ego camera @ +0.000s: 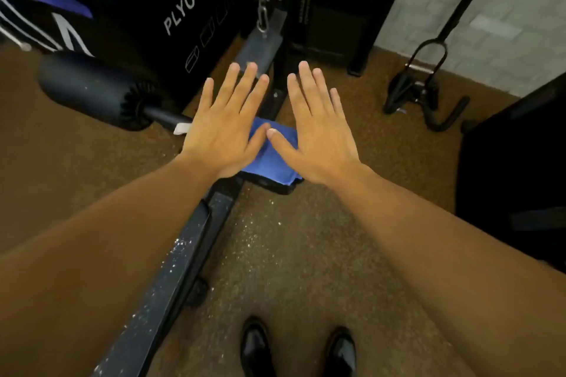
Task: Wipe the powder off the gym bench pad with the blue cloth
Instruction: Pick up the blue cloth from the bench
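A folded blue cloth (271,159) lies on the far end of the black gym bench pad (159,285), partly hidden under my hands. White powder speckles the pad's long edge and the brown floor beside it. My left hand (226,125) and my right hand (312,128) are both stretched out flat, palms down, fingers straight and spread, above the cloth. The two thumb tips nearly meet over the cloth. Neither hand holds anything. Whether the palms touch the cloth I cannot tell.
A black foam roller pad (95,92) sticks out at the left. Behind it stands a black plyo box (183,3), with a cable machine post (281,24) at the centre back. Cable handles (425,92) lie on the floor at the right. My black shoes (297,349) are at the bottom.
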Demonstrator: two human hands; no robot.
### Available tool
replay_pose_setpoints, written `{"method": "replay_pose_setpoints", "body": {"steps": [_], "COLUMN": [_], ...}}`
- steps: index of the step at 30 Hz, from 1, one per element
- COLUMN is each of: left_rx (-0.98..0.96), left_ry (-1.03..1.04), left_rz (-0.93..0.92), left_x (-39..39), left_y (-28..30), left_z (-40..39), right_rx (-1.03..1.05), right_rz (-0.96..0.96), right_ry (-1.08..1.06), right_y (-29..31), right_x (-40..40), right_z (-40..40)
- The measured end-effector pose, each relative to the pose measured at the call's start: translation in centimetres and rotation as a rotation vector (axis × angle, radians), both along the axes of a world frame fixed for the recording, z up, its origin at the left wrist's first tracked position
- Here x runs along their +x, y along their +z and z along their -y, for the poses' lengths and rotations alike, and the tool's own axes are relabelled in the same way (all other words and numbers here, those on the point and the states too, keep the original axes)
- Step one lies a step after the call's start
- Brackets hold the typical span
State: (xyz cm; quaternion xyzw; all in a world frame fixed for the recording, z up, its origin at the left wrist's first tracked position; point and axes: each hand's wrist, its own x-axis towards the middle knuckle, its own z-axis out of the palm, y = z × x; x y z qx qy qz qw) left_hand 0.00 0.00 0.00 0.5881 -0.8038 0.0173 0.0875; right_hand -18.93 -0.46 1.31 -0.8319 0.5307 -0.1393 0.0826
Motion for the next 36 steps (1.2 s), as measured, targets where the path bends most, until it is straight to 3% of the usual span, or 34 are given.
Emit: {"method": "replay_pose_setpoints", "body": {"steps": [5,14,23,31,36], "left_rx": [-0.013,-0.092,-0.179,0.019,0.023], "left_ry": [-0.146,-0.444,-0.443,-0.414,-0.329], "left_rz": [-0.050,-0.063,-0.008,-0.085,-0.050], "left_x": [2.6,5.5,5.3,8.5,12.8], "left_y": [-3.8,-4.9,-5.2,-2.1,-1.4], "left_z": [-0.3,0.9,0.9,-0.6,-4.0], "right_rx": [-0.009,-0.120,-0.144,-0.074,-0.050], "right_rz": [-0.054,-0.122,-0.122,-0.006,0.050], "right_ry": [0.119,0.189,0.179,0.236,0.332], "right_y": [-3.2,-5.2,-5.3,-3.2,-3.1], "right_x": [1.9,2.1,2.5,5.6,10.2], "right_z": [-0.8,-0.8,-0.9,-1.5,-3.3]}}
